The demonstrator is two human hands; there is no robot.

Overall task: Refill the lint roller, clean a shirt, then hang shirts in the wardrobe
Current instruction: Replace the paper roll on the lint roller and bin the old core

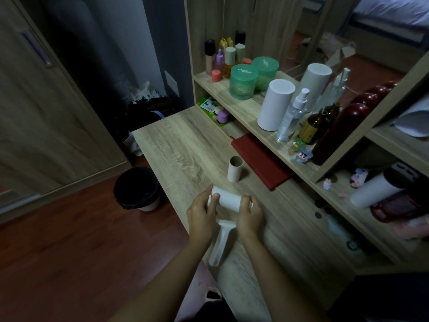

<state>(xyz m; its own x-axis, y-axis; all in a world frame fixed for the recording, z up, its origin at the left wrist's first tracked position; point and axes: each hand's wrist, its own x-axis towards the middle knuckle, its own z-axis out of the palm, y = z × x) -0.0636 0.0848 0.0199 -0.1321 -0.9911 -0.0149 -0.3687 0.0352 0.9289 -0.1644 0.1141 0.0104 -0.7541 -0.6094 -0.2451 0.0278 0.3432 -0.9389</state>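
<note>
- White paper refill roll (226, 199), lying crosswise over the wooden desk (181, 149); held at both ends, directly above the lint roller handle.
- Left hand (202, 217): fingers curled and closed on the roll's left end, thumb on top.
- Right hand (249, 216): fingers wrapped shut around the roll's right end (whether they also touch the roller's spindle is hidden).
- Lint roller handle (220, 242), white plastic, running from just under the roll toward the person, between the two wrists.
- Brown cardboard core (235, 169), standing upright on the desk just beyond the roll; judged to be the spent one, already off.
- Red notebook (260, 159), flat on the desk beyond and to the right of the roll, partly under the shelf.
- Black waste bin (137, 188), on the floor to the left of the roll, off the desk edge.
- Step in hand (a judgement): seating the fresh roll on the roller. Done well, the roll's bore stays square to the spindle, one hand steadies the handle end while the other pushes evenly along the axis until fully home, and grip stays light so the paper tube is not crushed.
</note>
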